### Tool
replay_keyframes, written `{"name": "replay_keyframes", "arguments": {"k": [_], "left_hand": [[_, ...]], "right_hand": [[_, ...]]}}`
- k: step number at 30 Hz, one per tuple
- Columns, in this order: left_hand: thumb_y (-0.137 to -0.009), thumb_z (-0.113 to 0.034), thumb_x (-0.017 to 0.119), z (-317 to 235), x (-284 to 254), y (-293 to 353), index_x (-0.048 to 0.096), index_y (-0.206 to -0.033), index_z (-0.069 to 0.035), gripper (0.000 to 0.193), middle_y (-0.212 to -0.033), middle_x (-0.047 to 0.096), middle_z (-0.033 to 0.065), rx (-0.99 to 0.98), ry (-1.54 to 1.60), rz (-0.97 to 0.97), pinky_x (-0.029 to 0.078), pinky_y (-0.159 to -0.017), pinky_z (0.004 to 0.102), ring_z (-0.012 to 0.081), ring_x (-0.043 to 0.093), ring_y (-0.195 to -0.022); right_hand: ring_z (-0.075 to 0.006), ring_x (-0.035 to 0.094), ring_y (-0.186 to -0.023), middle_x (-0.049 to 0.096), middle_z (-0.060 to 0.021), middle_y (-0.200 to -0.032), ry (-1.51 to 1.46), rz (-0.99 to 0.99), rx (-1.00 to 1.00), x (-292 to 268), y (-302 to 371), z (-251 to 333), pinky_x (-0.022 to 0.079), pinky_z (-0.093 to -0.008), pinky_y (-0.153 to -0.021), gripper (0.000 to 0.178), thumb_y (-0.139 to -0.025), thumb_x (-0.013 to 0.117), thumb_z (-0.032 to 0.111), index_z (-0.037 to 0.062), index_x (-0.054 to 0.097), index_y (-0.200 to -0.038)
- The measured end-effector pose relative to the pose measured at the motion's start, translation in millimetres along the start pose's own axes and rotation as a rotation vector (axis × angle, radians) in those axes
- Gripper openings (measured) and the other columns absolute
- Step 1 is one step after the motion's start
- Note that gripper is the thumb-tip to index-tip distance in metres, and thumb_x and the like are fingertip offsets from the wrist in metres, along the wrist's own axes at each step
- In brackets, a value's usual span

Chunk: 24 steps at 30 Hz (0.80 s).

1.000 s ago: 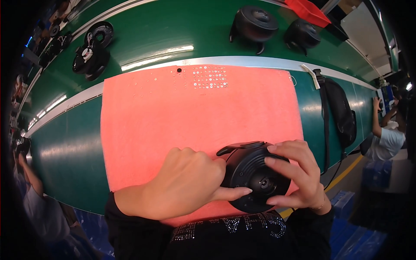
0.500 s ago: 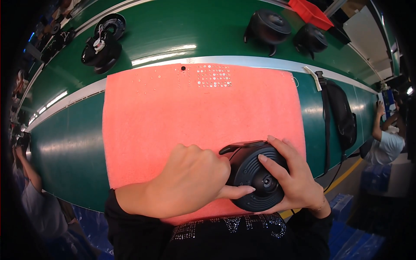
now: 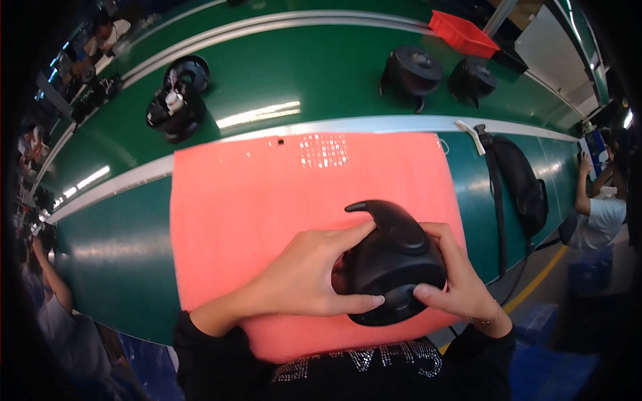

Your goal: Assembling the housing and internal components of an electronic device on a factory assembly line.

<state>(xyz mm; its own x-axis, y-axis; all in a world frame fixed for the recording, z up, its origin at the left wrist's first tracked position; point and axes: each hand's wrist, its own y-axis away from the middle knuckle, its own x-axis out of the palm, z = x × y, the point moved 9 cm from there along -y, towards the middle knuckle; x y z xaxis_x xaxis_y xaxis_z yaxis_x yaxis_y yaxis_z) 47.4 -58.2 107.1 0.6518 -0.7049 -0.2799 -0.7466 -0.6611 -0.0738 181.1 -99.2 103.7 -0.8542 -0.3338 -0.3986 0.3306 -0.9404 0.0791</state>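
Toward four o'clock on the pink mat (image 3: 267, 194), close to the wearer's body, a rounded black housing (image 3: 394, 264) is held between both hands, its curved leg (image 3: 391, 224) pointing to eleven o'clock. The left hand (image 3: 311, 271) is part-open and cups the nine o'clock side, thumb along the lower front; the right hand (image 3: 461, 281) curls round the three o'clock side, thumb pressing near the front. Whether the housing rests on the mat cannot be told.

A slip looks the main risk: the shell is smooth and bulging, so a loosened hand could let it roll toward six o'clock and off the mat's near edge. A wide swing of the leg toward twelve o'clock might also scatter the small silvery pieces (image 3: 324, 152) there.

Half a second ago the ringed face was up, with the left hand mostly curled and one digit against it; now that face is hidden, the smooth leg side shows, and the left hand has opened round the body. The mat's far edge also sits lower in view.
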Motion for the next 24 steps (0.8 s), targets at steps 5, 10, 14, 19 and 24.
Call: {"name": "replay_keyframes", "arguments": {"k": [5, 10, 14, 19, 24], "left_hand": [[-0.060, -0.025, 0.078, -31, -24, 7, 0.045, -0.124, 0.006, 0.078, -0.090, 0.063, 0.0177, 0.218, -0.283, -0.204, 0.051, -0.065, 0.0303, 0.0254, 0.064, -0.076], [-0.060, -0.024, 0.080, 3, -59, 12, 0.043, -0.127, 0.006, 0.082, -0.108, 0.061, 0.0195, 0.001, -0.142, -0.289, 0.051, -0.080, 0.0322, 0.0228, 0.062, -0.097], [-0.061, -0.016, 0.080, 23, -98, 11, 0.036, -0.134, 0.004, 0.088, -0.119, 0.055, 0.0145, 0.005, 0.113, -0.425, 0.049, -0.084, 0.0348, 0.0213, 0.056, -0.105], [-0.074, -0.019, 0.064, 4, -153, 28, 0.041, -0.126, 0.003, 0.061, -0.119, 0.052, 0.0124, 0.412, 0.498, -0.617, 0.036, -0.099, 0.0324, 0.0210, 0.049, -0.113], [-0.088, -0.053, 0.045, 17, -165, -4, 0.034, -0.133, -0.010, 0.064, -0.132, 0.042, 0.0103, 0.513, 0.846, -0.785, 0.036, -0.101, 0.0436, 0.0271, 0.042, -0.121]], "right_hand": [[-0.0251, 0.061, -0.094, 0.058, -0.0177, -0.100, 0.070, -0.270, -0.218, -12, -29, 21, 0.047, -0.0320, -0.079, 0.074, -0.059, 0.083, 0.028, -0.0029, 0.042, -0.112], [-0.0256, 0.066, -0.078, 0.064, -0.0181, -0.081, 0.179, -0.263, -0.271, -10, -77, 37, 0.050, -0.0317, -0.068, 0.063, -0.060, 0.081, 0.035, -0.0024, 0.050, -0.100], [-0.0262, 0.063, -0.087, 0.062, -0.0181, -0.093, 0.090, -0.325, -0.427, -6, -115, 61, 0.050, -0.0331, -0.073, 0.065, -0.063, 0.079, 0.036, -0.0021, 0.049, -0.107], [-0.0279, 0.057, -0.097, 0.053, -0.0175, -0.108, 0.093, -0.430, -0.666, -2, -125, 113, 0.049, -0.0330, -0.079, 0.082, -0.067, 0.077, 0.032, -0.0009, 0.035, -0.129], [-0.0296, 0.061, -0.097, 0.053, -0.0234, -0.114, -0.141, -0.447, -0.834, 14, -139, 121, 0.052, -0.0340, -0.076, 0.091, -0.065, 0.078, 0.025, -0.0015, 0.027, -0.136]]}}
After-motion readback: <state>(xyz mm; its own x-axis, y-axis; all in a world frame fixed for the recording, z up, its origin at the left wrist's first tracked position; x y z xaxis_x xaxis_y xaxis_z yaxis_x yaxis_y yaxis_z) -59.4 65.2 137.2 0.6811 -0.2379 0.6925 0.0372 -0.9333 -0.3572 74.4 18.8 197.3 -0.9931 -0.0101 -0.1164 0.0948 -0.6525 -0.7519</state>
